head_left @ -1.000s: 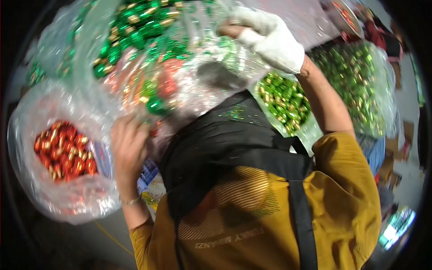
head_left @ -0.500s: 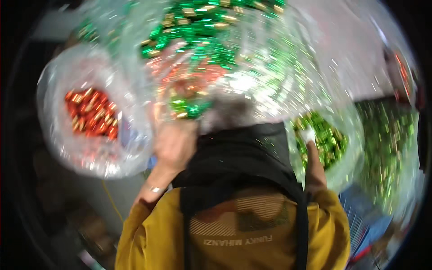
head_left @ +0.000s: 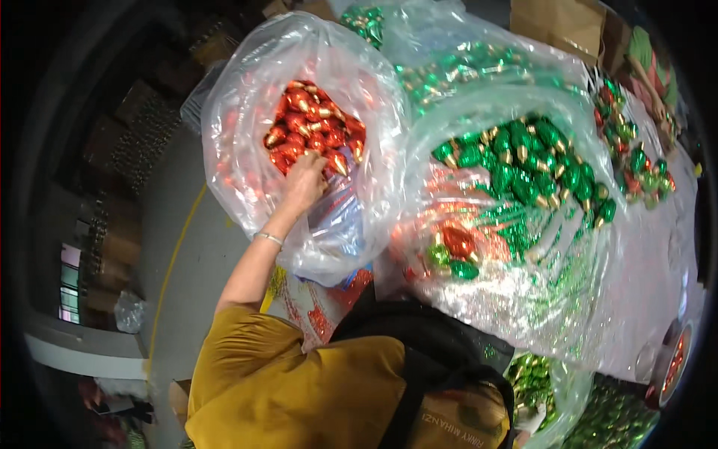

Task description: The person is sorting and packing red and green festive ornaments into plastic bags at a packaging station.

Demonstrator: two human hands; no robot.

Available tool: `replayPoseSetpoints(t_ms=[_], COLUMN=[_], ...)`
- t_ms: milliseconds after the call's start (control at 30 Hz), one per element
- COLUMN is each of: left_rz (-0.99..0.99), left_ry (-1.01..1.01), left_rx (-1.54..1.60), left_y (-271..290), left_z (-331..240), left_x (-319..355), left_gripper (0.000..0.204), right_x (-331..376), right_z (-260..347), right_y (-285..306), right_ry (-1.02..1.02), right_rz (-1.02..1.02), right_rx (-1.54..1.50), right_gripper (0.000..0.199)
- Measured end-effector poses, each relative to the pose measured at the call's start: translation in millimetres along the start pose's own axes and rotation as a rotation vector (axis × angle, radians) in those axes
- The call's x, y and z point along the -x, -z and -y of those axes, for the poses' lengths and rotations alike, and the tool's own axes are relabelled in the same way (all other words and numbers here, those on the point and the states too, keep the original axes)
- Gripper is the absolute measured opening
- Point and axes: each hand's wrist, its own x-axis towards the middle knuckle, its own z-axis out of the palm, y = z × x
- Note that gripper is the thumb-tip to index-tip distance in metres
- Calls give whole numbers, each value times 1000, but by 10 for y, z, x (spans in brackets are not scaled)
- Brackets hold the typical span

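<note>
My left hand [head_left: 305,182], bare with a bracelet at the wrist, reaches into a clear plastic bag [head_left: 247,67] on the left. Its fingers curl closed on a shiny red bulb-shaped ornament among the red ornaments [head_left: 299,127] with gold caps; the fingertips are partly hidden. At the lower right, my right hand [head_left: 532,416], in a white covering, is low beside light-green ornaments [head_left: 532,378] in another bag; its fingers are mostly hidden. On the plastic-covered table [head_left: 538,307] lies a small cluster: a red ornament [head_left: 458,241], a light-green one [head_left: 438,256] and a dark-green one [head_left: 464,269].
Dark-green ornaments [head_left: 523,161] are heaped in an open plastic bag at the table's middle. Mixed ornaments [head_left: 643,176] lie at the far right, near another person [head_left: 652,75]. A cardboard box [head_left: 557,26] stands behind. A yellow line [head_left: 170,288] runs along the floor at left.
The view has swung left. My left hand has moved from beside the small cluster into the bag of red ornaments. My right hand remains at the light-green bag, now less visible.
</note>
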Motion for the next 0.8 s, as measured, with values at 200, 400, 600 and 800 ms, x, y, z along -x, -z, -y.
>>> replayPoseSetpoints(t_ms=[200, 400, 600, 800], left_rz=[293, 231, 35, -196], left_ry=[-70, -177, 29, -209], left_rx=[-101, -88, 360, 685], left_y=[-1024, -1271, -816, 403], left_z=[649, 917, 635, -712], left_x=[-7, -379, -421, -298], left_gripper=[30, 23, 31, 40], right_x=[19, -725, -1319, -1817], right_z=[1669, 2459, 2943, 2024], right_y=[-2551, -4352, -5289, -5652], right_ry=[-14, 856, 636, 961], right_rz=[72, 290, 384, 435], right_rx=[0, 1160, 1724, 1884], right_gripper=[32, 28, 36, 36])
